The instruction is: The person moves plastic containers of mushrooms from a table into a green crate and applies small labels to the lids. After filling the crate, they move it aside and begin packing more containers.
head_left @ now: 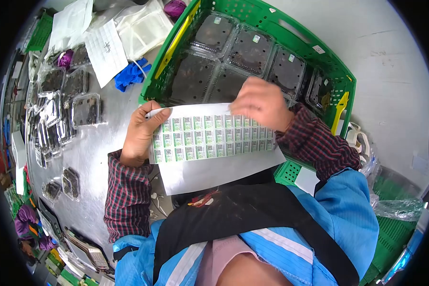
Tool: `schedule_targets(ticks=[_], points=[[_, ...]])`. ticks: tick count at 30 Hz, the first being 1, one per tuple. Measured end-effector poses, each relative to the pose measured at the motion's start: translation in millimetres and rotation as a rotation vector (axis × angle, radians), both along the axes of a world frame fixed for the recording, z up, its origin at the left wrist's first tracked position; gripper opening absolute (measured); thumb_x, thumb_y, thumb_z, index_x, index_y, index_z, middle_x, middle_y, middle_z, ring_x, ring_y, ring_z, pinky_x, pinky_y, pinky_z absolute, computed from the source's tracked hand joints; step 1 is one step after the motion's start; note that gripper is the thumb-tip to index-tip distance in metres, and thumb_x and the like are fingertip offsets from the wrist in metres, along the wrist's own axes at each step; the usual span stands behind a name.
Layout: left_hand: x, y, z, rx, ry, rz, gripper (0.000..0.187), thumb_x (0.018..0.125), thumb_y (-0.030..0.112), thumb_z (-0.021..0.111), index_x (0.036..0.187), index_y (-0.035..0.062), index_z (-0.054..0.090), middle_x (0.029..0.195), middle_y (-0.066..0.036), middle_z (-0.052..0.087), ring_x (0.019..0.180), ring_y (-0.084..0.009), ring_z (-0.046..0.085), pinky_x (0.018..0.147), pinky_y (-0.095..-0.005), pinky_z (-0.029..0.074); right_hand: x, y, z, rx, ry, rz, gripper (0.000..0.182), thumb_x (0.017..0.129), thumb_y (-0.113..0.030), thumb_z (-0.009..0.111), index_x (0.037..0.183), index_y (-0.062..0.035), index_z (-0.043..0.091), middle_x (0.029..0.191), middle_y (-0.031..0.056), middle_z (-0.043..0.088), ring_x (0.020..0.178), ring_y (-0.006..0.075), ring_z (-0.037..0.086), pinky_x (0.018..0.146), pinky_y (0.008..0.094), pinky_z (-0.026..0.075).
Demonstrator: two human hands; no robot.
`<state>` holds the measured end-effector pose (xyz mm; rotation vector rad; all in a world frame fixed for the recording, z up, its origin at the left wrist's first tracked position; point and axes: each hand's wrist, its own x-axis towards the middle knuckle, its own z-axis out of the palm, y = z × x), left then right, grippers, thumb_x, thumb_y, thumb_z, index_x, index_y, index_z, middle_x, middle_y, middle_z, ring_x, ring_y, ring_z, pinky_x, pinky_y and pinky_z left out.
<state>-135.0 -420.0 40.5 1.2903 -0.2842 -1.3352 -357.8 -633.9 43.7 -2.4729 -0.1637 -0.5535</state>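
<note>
My left hand [145, 131] grips the left edge of a sheet of stickers [209, 138], thumb on top. Rows of small green-and-white labels with printed codes cover the sheet, and its blank white lower part hangs in front of my apron. Over the sheet's upper right part is my right hand [264, 105], fingers pinched together and slightly blurred; anything between them is too small to make out. Just beyond the sheet, clear plastic boxes [250, 50] with dark contents lie in a green crate [300, 33]. Several of those lids carry a small label.
On the metal table [109, 176] to the left, more clear boxes [86, 109] are piled up. A blue glove [130, 75] and handwritten paper [105, 52] lie near the crate. Green crates [395, 233] stand at the right. A person in purple [28, 221] is at the lower left.
</note>
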Motion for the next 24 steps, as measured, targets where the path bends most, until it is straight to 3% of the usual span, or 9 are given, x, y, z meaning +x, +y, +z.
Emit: schedule_targets(ticks=[2,4,5,10,14,18,20,22,24], points=[[2,7,-1,-0.011,0.017,0.015,0.016,0.09,0.011,0.063,0.077,0.0051,0.055,0.07,-0.002,0.062,0.058,-0.0065,0.056,0.052,-0.0206,0.045,2,1,2,0.214,0.075,-0.039,0.035,0.077,-0.006,0.069,0.111,-0.0071,0.063,0.095,0.0064,0.061,0.085,0.0221,0.06,0.075,0.0336,0.05],[7,12,-4,-0.018,0.011,0.0,0.016,0.09,0.011,0.064,0.077,0.005,0.055,0.071,-0.003,0.062,0.058,-0.0066,0.056,0.052,-0.0207,0.045,6,11,4,0.854,0.296,-0.216,0.062,0.076,0.003,0.067,0.134,-0.0096,0.047,0.108,0.0091,0.06,0.09,0.0189,0.062,0.084,0.0327,0.051],[8,13,-5,-0.02,0.012,0.001,0.016,0.09,0.011,0.064,0.077,0.005,0.055,0.071,-0.003,0.062,0.058,-0.0066,0.056,0.052,-0.0207,0.045,6,10,5,0.76,0.41,-0.148,0.076,0.075,0.007,0.064,0.142,-0.0097,0.034,0.117,0.0145,0.056,0.09,0.0191,0.063,0.087,0.0333,0.05],[10,18,-6,-0.035,-0.003,0.032,0.017,0.09,0.011,0.064,0.076,0.005,0.055,0.07,-0.003,0.062,0.057,-0.0067,0.056,0.052,-0.0207,0.045,13,24,2,0.594,0.336,-0.145,0.07,0.076,0.008,0.064,0.139,-0.008,0.038,0.116,0.0142,0.058,0.091,0.0192,0.063,0.084,0.0312,0.051],[11,27,-4,-0.013,-0.004,0.036,0.018,0.09,0.011,0.064,0.075,0.0051,0.055,0.07,-0.003,0.062,0.058,-0.0069,0.057,0.053,-0.0206,0.045,16,34,-5,0.399,0.25,-0.144,0.067,0.076,0.005,0.064,0.137,-0.0159,0.044,0.103,0.0091,0.059,0.086,0.0195,0.064,0.08,0.0314,0.056],[22,50,-12,0.016,-0.002,0.077,0.016,0.09,0.01,0.062,0.077,0.0047,0.053,0.071,-0.005,0.063,0.059,-0.0079,0.059,0.054,-0.0213,0.047,28,27,-10,0.663,0.276,-0.096,0.064,0.076,0.01,0.063,0.134,-0.0062,0.042,0.102,0.008,0.058,0.087,0.0158,0.063,0.079,0.0298,0.054],[27,66,-11,0.04,0.01,0.125,0.016,0.091,0.009,0.061,0.078,0.0045,0.053,0.071,-0.005,0.063,0.059,-0.0083,0.059,0.054,-0.0216,0.048,47,8,-4,1.22,0.141,-0.139,0.069,0.074,0.013,0.062,0.136,-0.0041,0.035,0.107,0.0089,0.055,0.092,0.0165,0.06,0.079,0.0305,0.053],[32,84,-9,0.073,0.0,0.175,0.015,0.092,0.008,0.058,0.079,0.0047,0.052,0.071,-0.006,0.063,0.058,-0.008,0.059,0.054,-0.0215,0.049,72,-14,-18,1.071,0.097,-0.194,0.082,0.074,0.012,0.063,0.143,-0.0097,0.025,0.118,0.0116,0.05,0.098,0.0181,0.056,0.081,0.0325,0.052],[33,97,-10,0.083,0.002,0.182,0.016,0.092,0.008,0.058,0.077,0.0052,0.051,0.07,-0.006,0.063,0.057,-0.0074,0.059,0.052,-0.0211,0.048,100,-31,-55,0.943,0.093,-0.242,0.079,0.072,0.013,0.061,0.141,-0.0112,0.03,0.119,0.0102,0.046,0.1,0.0181,0.054,0.082,0.0325,0.052]])
